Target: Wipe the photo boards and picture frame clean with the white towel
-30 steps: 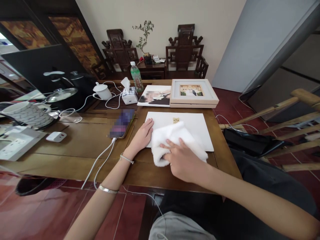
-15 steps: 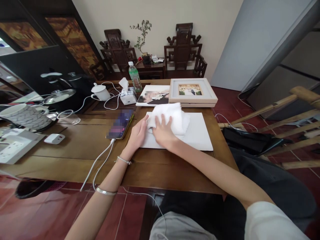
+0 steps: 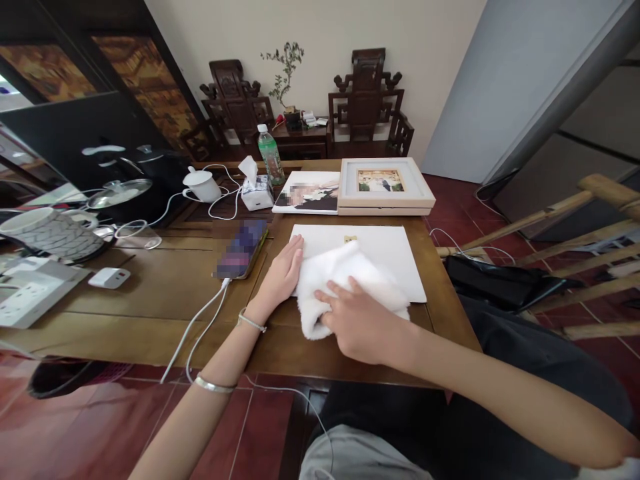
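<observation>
A flat white panel (image 3: 390, 250) lies on the wooden table in front of me. Near its far edge is a small gold-coloured fitting (image 3: 351, 239). My left hand (image 3: 281, 272) rests along the panel's left edge, its fingers stretched out and holding nothing. Under my right hand (image 3: 367, 327) is a fluffy white cloth (image 3: 345, 263), spread over the near part of the panel and hanging past its near edge. The fingers of that hand press on the cloth, and a fold of it is tucked under the curled fingers at the left.
Beyond the panel lie a framed picture (image 3: 423, 193) and a photo print (image 3: 285, 203). Further left are a tissue box (image 3: 257, 197), a bottle (image 3: 271, 160), a lidded cup (image 3: 203, 188), a plugged-in phone (image 3: 243, 250), a kettle (image 3: 47, 233) and a power strip (image 3: 30, 297).
My right hand has drawn the cloth toward me, from the panel's far part to its near edge. The gold-coloured fitting has come into view. My left hand stays at the left edge.
</observation>
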`<state>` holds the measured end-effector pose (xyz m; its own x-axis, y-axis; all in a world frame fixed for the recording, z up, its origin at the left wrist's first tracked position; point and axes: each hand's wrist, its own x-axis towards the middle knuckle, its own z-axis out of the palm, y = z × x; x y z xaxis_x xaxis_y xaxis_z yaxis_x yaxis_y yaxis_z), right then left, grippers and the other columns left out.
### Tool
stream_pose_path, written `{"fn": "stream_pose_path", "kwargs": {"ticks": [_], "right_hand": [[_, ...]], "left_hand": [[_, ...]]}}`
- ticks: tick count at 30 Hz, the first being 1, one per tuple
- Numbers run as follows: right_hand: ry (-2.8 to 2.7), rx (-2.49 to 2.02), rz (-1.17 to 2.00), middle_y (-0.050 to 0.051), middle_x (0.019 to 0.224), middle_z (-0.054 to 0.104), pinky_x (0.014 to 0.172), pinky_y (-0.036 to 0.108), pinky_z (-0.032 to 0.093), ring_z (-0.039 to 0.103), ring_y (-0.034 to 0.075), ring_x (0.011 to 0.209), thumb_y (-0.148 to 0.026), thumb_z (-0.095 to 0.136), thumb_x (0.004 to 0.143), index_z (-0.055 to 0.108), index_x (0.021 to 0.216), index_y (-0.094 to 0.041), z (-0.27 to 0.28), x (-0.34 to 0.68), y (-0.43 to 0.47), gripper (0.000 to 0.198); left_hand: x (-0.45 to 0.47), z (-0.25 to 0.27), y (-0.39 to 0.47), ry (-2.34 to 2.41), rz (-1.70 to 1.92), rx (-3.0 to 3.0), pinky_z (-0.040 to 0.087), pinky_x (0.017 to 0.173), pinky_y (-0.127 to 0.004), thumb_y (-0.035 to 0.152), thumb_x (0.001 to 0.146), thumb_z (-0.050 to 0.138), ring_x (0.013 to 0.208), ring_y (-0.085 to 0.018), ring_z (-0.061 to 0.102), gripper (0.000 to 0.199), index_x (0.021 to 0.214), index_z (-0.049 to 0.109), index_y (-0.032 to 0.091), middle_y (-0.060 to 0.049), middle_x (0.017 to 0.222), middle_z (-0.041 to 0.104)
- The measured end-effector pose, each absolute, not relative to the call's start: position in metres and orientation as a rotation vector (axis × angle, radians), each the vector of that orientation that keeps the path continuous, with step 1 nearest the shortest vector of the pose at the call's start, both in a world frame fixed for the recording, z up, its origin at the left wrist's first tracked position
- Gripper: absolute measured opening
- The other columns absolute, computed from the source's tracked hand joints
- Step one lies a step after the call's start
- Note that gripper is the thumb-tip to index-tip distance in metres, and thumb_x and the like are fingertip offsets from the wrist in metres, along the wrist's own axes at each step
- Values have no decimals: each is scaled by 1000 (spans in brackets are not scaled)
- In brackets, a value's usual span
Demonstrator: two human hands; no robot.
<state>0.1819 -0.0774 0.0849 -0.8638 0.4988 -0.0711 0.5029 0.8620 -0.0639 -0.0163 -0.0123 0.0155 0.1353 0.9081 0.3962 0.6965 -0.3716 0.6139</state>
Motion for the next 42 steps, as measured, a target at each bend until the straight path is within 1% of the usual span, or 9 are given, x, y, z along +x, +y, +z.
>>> {"fn": "stream_pose_path", "kwargs": {"ticks": [5,9,12,16,20,24,33,36,42], "right_hand": [[2872,1108,-158,16,132,54,92,51,39,46,32,121,-4,40,75,68,99,-14,89,191,-36,38],[2876,1341,-219,20,122,59,95,55,32,40,33,126,-4,36,76,64,107,-13,82,179,11,43],[2871,1448,-385,17,118,61,95,57,30,44,34,122,-7,36,79,62,111,-15,80,160,38,43],[2899,1336,-494,9,117,63,91,44,36,53,29,110,-12,40,79,64,105,-20,83,124,63,36],[2930,1228,-517,7,108,67,78,32,39,59,25,96,-15,43,78,66,94,-20,88,93,76,29],[2928,1243,-502,7,99,69,71,28,38,59,22,88,-20,43,79,67,86,-17,95,91,84,26],[2854,1480,-462,10,107,68,79,29,40,59,22,93,-10,35,76,65,81,-16,102,210,94,31],[2825,1565,-448,12,112,66,81,31,42,58,24,98,-6,35,72,66,90,-14,97,257,86,37],[2869,1643,-390,9,113,67,86,35,44,60,26,101,-4,35,69,67,105,-16,79,301,38,50]], "left_hand": [[-20,4,-6,1544,936,2322,28,113,-43,38,97,29,134,-25,39,48,128,52,10,-15,140,47],[-20,3,-4,1553,902,2367,31,112,-43,35,95,35,133,-27,40,45,127,53,8,-17,138,48],[-19,6,-6,1554,899,2370,32,111,-44,32,94,37,132,-28,41,42,126,53,9,-17,137,49],[-17,12,-8,1518,920,2375,38,106,-44,27,93,39,123,-28,50,37,124,55,14,-13,130,55],[-18,13,-9,1522,920,2369,43,101,-42,25,93,40,116,-27,54,35,120,58,12,-14,123,59],[-20,10,-8,1560,908,2367,37,107,-43,28,93,40,125,-27,48,39,124,55,9,-16,132,53],[-21,4,-6,1573,885,2378,31,112,-43,32,93,39,132,-26,41,45,127,53,5,-18,138,48],[-21,5,-7,1576,884,2376,30,113,-42,32,93,39,132,-26,41,46,126,53,4,-19,138,48],[-21,5,-7,1579,888,2366,31,112,-45,32,93,38,133,-25,40,42,128,52,12,-14,140,47]]}}
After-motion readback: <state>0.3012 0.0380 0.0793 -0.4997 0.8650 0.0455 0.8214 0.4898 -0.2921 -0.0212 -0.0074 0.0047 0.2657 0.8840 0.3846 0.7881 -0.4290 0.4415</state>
